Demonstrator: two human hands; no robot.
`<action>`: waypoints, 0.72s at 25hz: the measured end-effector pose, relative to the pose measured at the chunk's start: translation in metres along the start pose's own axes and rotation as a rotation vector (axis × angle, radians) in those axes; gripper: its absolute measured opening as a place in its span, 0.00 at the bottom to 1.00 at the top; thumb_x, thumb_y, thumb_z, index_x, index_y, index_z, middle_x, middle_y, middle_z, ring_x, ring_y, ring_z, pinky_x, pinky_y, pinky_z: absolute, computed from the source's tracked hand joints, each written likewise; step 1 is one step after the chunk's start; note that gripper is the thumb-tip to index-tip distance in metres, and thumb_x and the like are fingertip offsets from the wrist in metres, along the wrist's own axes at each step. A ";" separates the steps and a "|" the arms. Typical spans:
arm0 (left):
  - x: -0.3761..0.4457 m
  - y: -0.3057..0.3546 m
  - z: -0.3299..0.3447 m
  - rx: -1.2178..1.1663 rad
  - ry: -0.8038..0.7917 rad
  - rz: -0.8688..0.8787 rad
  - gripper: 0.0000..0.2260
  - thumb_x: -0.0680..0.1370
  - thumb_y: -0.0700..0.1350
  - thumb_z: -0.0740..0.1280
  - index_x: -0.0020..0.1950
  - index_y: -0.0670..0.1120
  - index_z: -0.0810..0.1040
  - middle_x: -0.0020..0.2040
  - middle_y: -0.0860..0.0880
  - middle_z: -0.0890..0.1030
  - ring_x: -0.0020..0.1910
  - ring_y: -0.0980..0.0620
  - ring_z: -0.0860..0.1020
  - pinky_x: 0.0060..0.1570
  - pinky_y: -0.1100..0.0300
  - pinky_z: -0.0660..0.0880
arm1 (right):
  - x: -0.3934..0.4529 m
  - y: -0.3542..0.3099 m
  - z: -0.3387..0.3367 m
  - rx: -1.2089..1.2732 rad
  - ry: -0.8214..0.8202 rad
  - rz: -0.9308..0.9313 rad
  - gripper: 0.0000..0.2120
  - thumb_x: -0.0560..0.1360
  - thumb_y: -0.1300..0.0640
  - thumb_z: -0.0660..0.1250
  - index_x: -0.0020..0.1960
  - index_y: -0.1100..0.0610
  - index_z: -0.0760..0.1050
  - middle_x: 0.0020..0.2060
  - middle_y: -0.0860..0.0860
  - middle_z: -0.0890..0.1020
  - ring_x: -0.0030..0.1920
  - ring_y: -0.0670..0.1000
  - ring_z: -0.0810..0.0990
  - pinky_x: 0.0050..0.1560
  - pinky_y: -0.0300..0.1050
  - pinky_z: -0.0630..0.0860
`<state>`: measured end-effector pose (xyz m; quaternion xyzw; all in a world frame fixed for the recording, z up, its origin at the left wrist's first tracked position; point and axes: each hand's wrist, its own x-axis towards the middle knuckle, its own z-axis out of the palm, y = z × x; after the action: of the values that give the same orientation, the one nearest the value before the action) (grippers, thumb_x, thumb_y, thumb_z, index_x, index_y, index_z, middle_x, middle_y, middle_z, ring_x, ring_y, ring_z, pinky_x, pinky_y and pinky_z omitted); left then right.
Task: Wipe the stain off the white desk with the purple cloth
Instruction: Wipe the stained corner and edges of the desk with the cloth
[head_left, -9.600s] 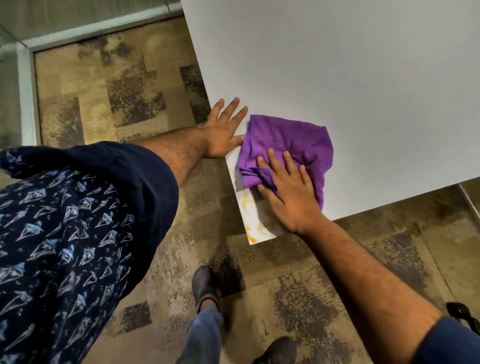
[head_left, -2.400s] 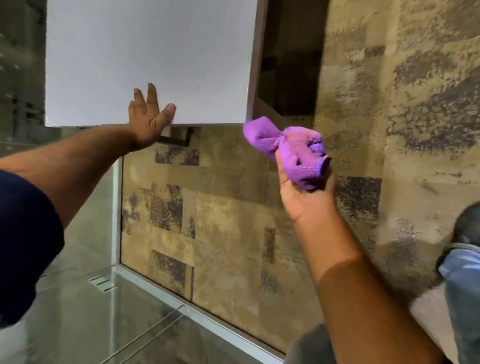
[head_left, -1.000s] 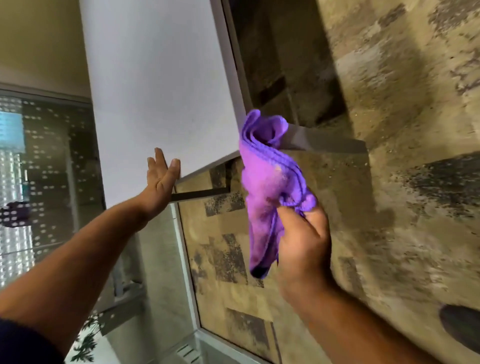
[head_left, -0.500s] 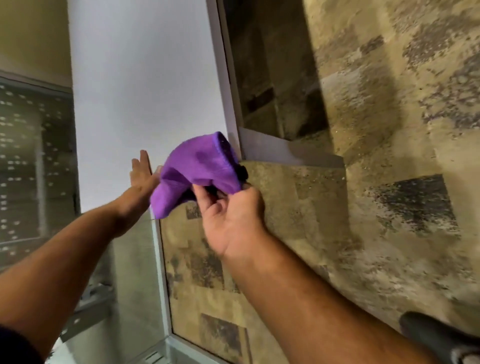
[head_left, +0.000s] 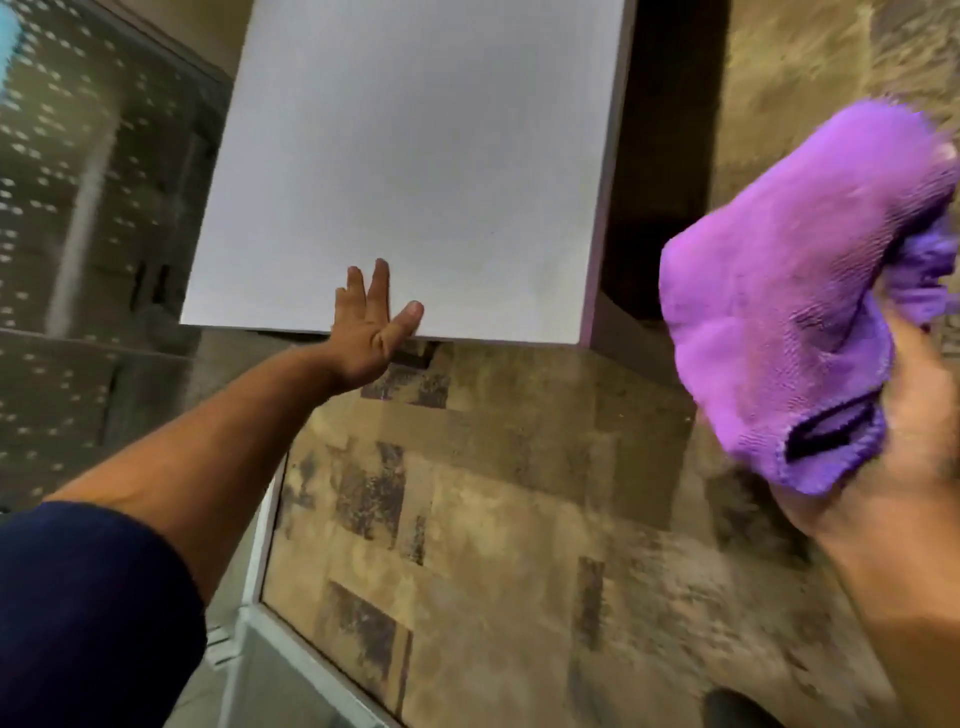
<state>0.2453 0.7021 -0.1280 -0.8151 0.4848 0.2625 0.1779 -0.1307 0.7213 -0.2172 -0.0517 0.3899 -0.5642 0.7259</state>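
Observation:
The white desk (head_left: 415, 166) fills the upper middle of the view, and its visible top shows no stain. My left hand (head_left: 371, 325) rests flat on the desk's near edge with fingers spread, holding nothing. My right hand (head_left: 919, 447) is at the far right, off the desk and raised over the floor, gripping the bunched purple cloth (head_left: 789, 291). The cloth is blurred and hides most of that hand's fingers.
Patterned brown carpet (head_left: 493, 519) lies below and to the right of the desk. A glass partition with a pale metal frame (head_left: 260, 587) runs along the left. A dark gap (head_left: 670, 156) sits to the right of the desk, and a shoe tip (head_left: 737, 709) shows at the bottom.
My right hand has swung the cloth from near the desk corner out to the far right and closer to the camera. My left hand stays on the desk edge.

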 end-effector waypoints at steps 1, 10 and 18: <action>0.000 -0.001 0.001 -0.002 -0.002 0.007 0.39 0.79 0.72 0.47 0.81 0.59 0.30 0.82 0.48 0.26 0.80 0.42 0.27 0.78 0.39 0.34 | 0.008 -0.005 0.014 -0.224 -0.027 -0.127 0.20 0.82 0.40 0.66 0.59 0.54 0.84 0.38 0.35 0.86 0.42 0.34 0.83 0.52 0.28 0.75; 0.009 -0.014 0.005 -0.013 0.049 0.024 0.43 0.76 0.77 0.46 0.81 0.59 0.30 0.83 0.47 0.28 0.81 0.41 0.29 0.77 0.34 0.37 | 0.088 0.032 0.146 -2.225 -0.879 -0.751 0.35 0.82 0.36 0.42 0.86 0.49 0.49 0.86 0.46 0.53 0.86 0.53 0.50 0.82 0.68 0.40; 0.010 -0.032 -0.010 0.329 -0.083 0.062 0.72 0.61 0.70 0.78 0.78 0.55 0.21 0.79 0.43 0.22 0.79 0.36 0.26 0.81 0.36 0.42 | 0.044 0.081 0.175 -2.237 -1.302 -0.706 0.38 0.82 0.35 0.52 0.87 0.50 0.46 0.87 0.49 0.48 0.87 0.57 0.45 0.83 0.66 0.41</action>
<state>0.2805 0.7045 -0.1246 -0.7482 0.5383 0.2181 0.3208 0.0446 0.6489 -0.1600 -0.9678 0.1904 0.0268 0.1627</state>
